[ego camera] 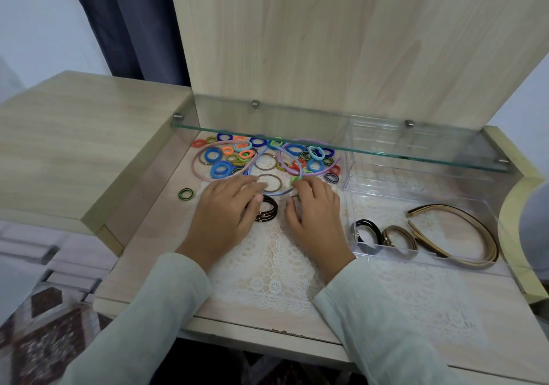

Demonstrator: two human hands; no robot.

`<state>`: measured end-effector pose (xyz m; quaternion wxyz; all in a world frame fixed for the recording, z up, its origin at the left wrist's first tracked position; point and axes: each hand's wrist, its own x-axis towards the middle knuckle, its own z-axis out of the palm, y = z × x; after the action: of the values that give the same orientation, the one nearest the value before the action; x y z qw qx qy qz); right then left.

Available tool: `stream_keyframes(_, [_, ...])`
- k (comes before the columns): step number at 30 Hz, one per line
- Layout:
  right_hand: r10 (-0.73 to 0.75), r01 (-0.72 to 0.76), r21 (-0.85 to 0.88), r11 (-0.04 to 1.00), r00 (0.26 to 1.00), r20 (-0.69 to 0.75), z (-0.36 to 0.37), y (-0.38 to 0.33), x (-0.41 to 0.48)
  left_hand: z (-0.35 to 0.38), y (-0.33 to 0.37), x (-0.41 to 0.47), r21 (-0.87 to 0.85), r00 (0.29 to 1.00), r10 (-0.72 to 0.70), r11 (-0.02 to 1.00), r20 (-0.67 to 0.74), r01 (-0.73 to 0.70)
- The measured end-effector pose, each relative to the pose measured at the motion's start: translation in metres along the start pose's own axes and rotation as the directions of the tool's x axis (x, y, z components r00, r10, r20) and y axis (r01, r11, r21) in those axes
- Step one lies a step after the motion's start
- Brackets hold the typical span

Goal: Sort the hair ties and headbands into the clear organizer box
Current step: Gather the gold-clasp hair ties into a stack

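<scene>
A heap of coloured hair ties (237,155) lies at the back of the desk, mixed with a pink headband (198,170), a lilac headband (312,141) and a light blue headband (277,193). My left hand (228,212) rests flat with its fingertips at a thin brown tie (269,183) and its thumb against a stack of dark brown ties (269,210). My right hand (315,206) lies beside it, fingertips touching a green tie (296,179). The clear organizer box (416,258) at the right holds black ties (368,227), tan ties (399,236) and brown headbands (463,239).
A glass shelf (326,144) hangs low over the back of the heap and the box. A lone green-and-black tie (186,194) lies at the left. A lace doily (267,265) covers the desk under my hands. A wooden panel (326,43) rises behind.
</scene>
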<state>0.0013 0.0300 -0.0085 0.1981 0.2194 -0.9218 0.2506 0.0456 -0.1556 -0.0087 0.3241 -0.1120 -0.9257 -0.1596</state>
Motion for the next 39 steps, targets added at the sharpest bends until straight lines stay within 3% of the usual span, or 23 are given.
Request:
stream_keyframes(5, [-0.059, 0.053, 0.072, 0.996, 0.995, 0.076, -0.007, -0.004, -0.001, 0.010, -0.016, 0.001, 0.204, 0.954, -0.287, 0.943, 0.089, 0.264])
stream_keyframes(9, [-0.239, 0.240, 0.012, 0.971, 0.960, 0.147, -0.011, -0.009, -0.004, 0.015, -0.022, -0.001, 0.205, 0.843, -0.490, 0.869, 0.220, 0.451])
stream_keyframes(22, [-0.220, 0.256, -0.090, 0.962, 0.930, 0.293, -0.013, -0.011, 0.003, 0.019, -0.020, 0.000, 0.285, 0.806, -0.516, 0.851, 0.290, 0.442])
stream_keyframes(30, [-0.286, 0.358, -0.123, 0.925, 0.874, 0.392, -0.023, -0.018, 0.022, 0.019, -0.019, 0.000, 0.300, 0.801, -0.518, 0.849, 0.302, 0.435])
stream_keyframes(39, [-0.439, 0.471, -0.162, 0.867, 0.876, 0.200, -0.005, -0.017, 0.018, 0.016, -0.019, 0.000, 0.273, 0.813, -0.496, 0.863, 0.304, 0.425])
